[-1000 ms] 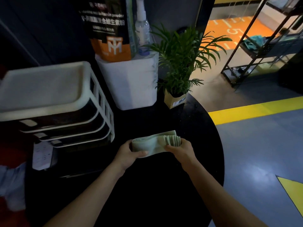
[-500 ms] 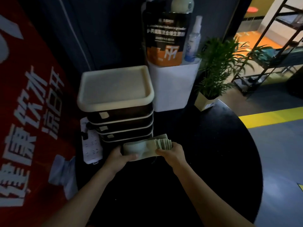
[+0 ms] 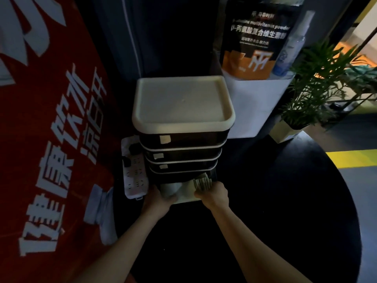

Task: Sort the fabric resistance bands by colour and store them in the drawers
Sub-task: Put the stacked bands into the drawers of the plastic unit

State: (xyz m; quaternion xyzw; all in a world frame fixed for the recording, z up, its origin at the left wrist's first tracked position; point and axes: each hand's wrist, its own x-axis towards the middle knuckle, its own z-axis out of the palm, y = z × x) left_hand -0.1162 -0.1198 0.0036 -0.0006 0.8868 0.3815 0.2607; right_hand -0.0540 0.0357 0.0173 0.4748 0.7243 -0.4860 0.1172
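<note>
Closer now to the drawers (image 3: 182,154), both hands have carried the bands (image 3: 190,187) up against the lowest drawer, left hand (image 3: 158,198) and right hand (image 3: 212,194) each gripping an end; next, probably, comes opening that drawer.

Looks like a gym or fitness studio front area, dim lighting. Evidence: big pouch (image 3: 252,40) labelled "multivitamin powder" on a white box (image 3: 255,107), red banner (image 3: 51,123) with large Chinese lettering, grey floor with a yellow line (image 3: 353,159). Also a round black desk (image 3: 285,211) with a potted plant (image 3: 318,82) and spray bottle (image 3: 289,45).
</note>
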